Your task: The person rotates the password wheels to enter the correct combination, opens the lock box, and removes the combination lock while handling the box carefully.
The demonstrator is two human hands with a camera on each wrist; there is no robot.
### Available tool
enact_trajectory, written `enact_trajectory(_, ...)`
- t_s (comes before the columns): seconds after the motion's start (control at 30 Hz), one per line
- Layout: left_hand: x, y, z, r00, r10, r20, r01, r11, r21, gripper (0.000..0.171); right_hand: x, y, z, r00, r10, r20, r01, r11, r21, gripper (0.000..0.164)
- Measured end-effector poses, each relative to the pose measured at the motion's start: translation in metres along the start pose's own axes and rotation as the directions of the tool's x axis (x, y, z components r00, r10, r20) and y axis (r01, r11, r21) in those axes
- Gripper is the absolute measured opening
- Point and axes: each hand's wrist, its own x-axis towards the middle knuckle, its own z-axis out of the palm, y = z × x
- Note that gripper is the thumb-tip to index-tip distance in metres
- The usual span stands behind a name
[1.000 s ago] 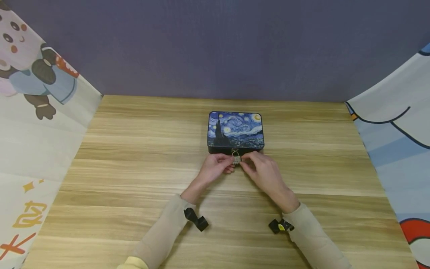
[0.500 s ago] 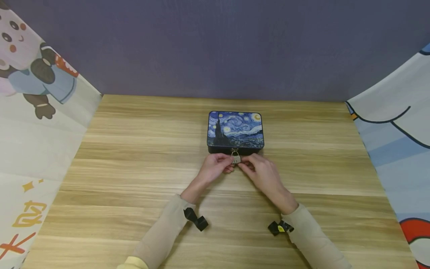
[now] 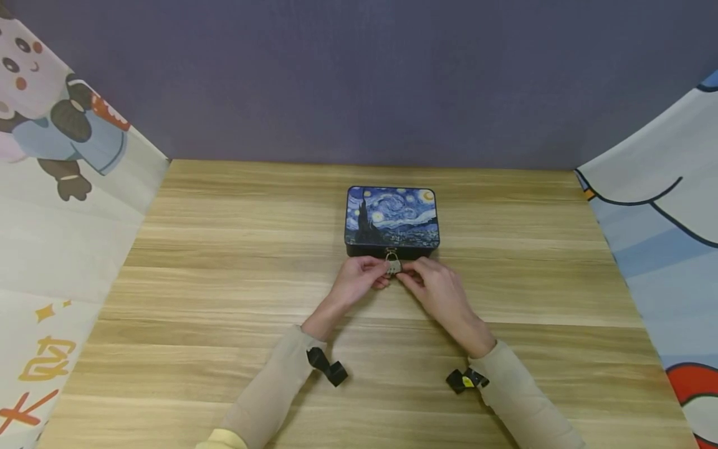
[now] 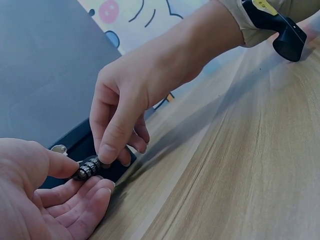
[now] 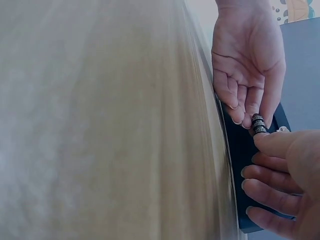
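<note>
A small combination padlock hangs by its shackle from the front clasp of a dark box with a starry-night painting on its lid. The left hand pinches the padlock's left side between thumb and fingers. At its other end the right hand grips it with thumb and index finger. Number dials on the padlock face the left wrist view, between the two hands. In the right wrist view the padlock shows its dark ringed dials. The digits are too small to read.
The box stands on a wood-grain table, its lid down. A dark grey-blue panel rises behind the table. Cartoon-printed sheets border the left and right sides. Black wrist cameras are strapped to both sleeves.
The right hand's thumb and fingers have shifted slightly at the padlock's right side, and the padlock has tilted a little. The left hand and the box stay in place.
</note>
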Motion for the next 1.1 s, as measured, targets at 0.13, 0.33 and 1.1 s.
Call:
enact_trajectory(0.13,-0.0003,-0.0001,0.0,1.0,0.0,-0.006,0.0,1.0,0.007,0.026,0.0004,-0.0009,0.0,1.0,-0.008,-0.007,0.008,1.0,-0.001,0.018)
enact_trajectory(0.33,-0.0004,-0.0005,0.0003,1.0,-0.002,-0.016,0.002,1.0,-0.002,0.025,0.0004,-0.0014,0.0016,1.0,-0.017,-0.02,0.017,1.0,-0.011,0.017)
enact_trajectory(1.1,-0.002,-0.0005,0.0008,1.0,0.015,-0.02,-0.014,1.0,0.008,0.024,0.0027,-0.0054,0.001,1.0,-0.028,-0.008,0.028,0.999,-0.028,0.01)
